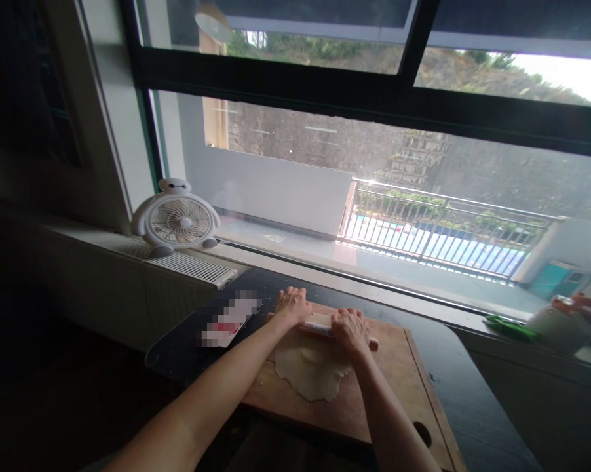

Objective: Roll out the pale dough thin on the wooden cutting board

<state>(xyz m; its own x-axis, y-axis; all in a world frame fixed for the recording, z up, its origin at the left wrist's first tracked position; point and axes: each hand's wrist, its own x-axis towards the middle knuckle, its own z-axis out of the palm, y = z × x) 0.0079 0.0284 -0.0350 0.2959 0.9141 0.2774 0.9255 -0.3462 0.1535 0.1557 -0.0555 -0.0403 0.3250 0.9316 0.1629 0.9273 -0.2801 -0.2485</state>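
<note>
Left hand and right hand clasp a rolling pin. A blurred thing lies beside the board, a fan beyond

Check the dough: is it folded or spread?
Spread: the dough lies flat on the board, a broad sheet with ragged edges.

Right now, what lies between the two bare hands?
In the head view, the middle of the pale, cylindrical rolling pin lies between the left hand and right hand.
</note>
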